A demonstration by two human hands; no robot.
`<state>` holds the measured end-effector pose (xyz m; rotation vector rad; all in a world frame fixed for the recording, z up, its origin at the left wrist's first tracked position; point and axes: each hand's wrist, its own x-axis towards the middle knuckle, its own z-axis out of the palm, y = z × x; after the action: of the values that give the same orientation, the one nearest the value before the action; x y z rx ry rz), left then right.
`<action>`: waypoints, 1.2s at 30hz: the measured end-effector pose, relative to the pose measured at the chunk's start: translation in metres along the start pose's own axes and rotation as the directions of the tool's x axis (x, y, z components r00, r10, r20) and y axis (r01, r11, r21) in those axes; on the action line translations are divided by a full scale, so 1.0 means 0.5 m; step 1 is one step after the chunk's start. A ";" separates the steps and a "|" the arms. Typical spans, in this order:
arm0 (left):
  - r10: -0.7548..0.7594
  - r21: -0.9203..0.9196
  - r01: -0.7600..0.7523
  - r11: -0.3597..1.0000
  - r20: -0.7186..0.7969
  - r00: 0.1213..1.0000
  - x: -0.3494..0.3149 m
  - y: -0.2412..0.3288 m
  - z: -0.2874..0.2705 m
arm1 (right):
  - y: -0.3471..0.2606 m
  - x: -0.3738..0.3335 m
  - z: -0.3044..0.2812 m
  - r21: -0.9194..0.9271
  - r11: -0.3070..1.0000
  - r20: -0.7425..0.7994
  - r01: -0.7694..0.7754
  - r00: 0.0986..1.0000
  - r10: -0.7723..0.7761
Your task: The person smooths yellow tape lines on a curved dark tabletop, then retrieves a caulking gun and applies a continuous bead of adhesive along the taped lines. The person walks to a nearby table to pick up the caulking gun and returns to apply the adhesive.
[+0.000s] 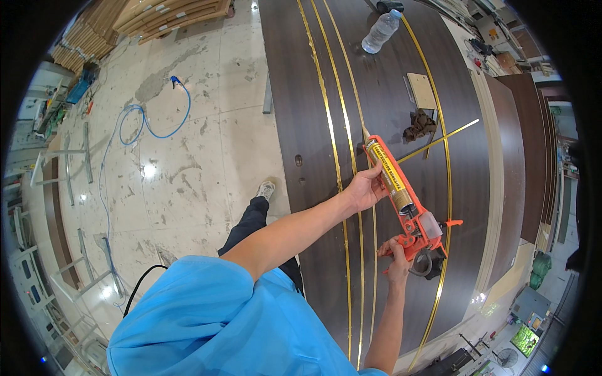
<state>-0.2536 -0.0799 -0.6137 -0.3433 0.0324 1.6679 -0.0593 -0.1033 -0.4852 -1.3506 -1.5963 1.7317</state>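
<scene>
My two hands hold an orange caulking gun [421, 233] with a yellow and brown adhesive cartridge [390, 175] in it. My left hand [369, 188] is closed around the barrel near its middle. Lower down, my right hand [396, 258] grips the handle and trigger. The pale nozzle [365, 131] points away from me, its tip at or just over a thin gold strip [348, 66] on a dark brown panel [407, 301]; contact cannot be made out. More gold strips [342, 103] run lengthwise beside it. A grey ring [429, 263] shows beside the gun's rear end.
Farther along the panel are a water bottle [381, 32], a beige board piece [422, 91] and a crumpled brown cloth [419, 126]. A loose gold strip [463, 127] lies crosswise. A blue hose [188, 113] coils on the tiled floor. More panels [505, 182] lie to the right.
</scene>
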 end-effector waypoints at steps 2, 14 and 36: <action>0.000 -0.016 0.000 1.000 0.002 1.000 0.001 -0.004 -0.003 | 0.004 -0.001 -0.004 0.008 1.000 0.004 -0.001 1.000 0.001; 0.018 0.023 -0.017 1.000 -0.063 0.998 -0.013 -0.015 -0.002 | 0.003 -0.011 -0.016 0.002 1.000 -0.004 0.005 1.000 -0.005; 0.197 0.953 -0.075 -0.294 0.137 0.971 -0.363 0.073 -0.095 | -0.001 -0.032 -0.046 -0.121 0.992 0.045 0.036 0.999 -0.031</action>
<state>-0.2637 -0.2705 -0.6217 1.0192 1.5940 1.2379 -0.0328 -0.1046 -0.4759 -1.3428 -1.7633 1.6784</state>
